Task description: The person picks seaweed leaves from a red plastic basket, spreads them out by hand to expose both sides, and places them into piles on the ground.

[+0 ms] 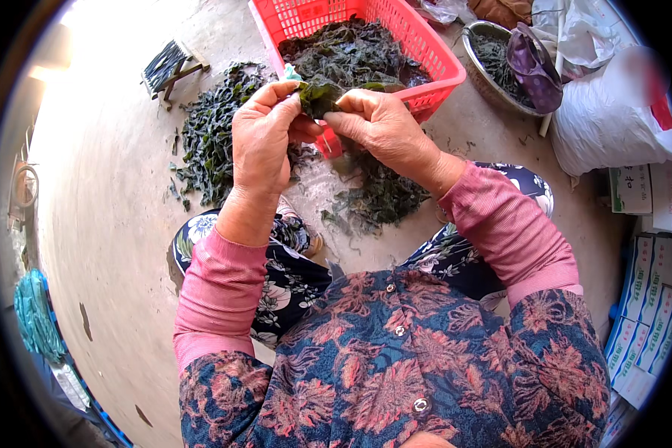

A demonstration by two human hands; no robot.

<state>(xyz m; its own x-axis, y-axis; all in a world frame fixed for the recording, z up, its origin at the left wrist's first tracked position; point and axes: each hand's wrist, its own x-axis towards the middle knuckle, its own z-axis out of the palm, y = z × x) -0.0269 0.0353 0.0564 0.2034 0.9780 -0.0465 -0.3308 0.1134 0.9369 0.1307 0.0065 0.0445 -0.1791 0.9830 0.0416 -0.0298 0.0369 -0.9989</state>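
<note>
My left hand [269,126] and my right hand [383,123] pinch a piece of dark green seaweed [318,98] between them, thumbs against fingers. They hold it just in front of a red plastic basket [445,84], which contains a heap of wet seaweed [347,53]. On the floor beyond my left hand lies a pile of seaweed pieces [210,140]. Under my right wrist is a looser, stringier seaweed heap [383,196]. A small red object [329,143] shows below the held piece; what it is I cannot tell.
A small folding stool [171,70] stands at the upper left. To the upper right, a metal basin [481,70] holds seaweed and a purple dotted cloth [532,73], beside a full white sack [605,123]. Stacked printed boxes [644,308] line the right edge; turquoise plastic bags [36,316] lie far left.
</note>
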